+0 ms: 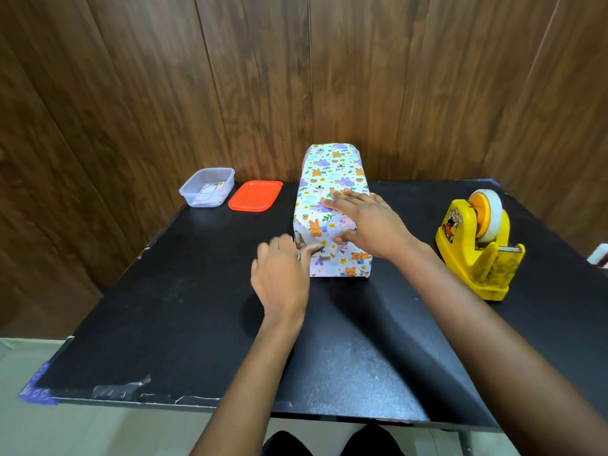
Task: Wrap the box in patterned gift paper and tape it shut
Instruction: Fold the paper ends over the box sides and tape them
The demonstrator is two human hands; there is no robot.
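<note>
Black bench point(164, 307), matte and scuffed, with torn tape bits point(121, 390) along the near edge and blue tape point(36, 386) on the near-left corner, both well toward the person from the left grip point(283, 274). Wrapped box point(329, 179) stands on it, under the right grip point(368, 222) and just right of the left grip. Orange lid point(255, 195) and clear tub point(208, 187) of paper scraps lie just beside each other, beyond and left of both grips; yellow tape dispenser point(477, 248) sits well right of the right grip.
</note>
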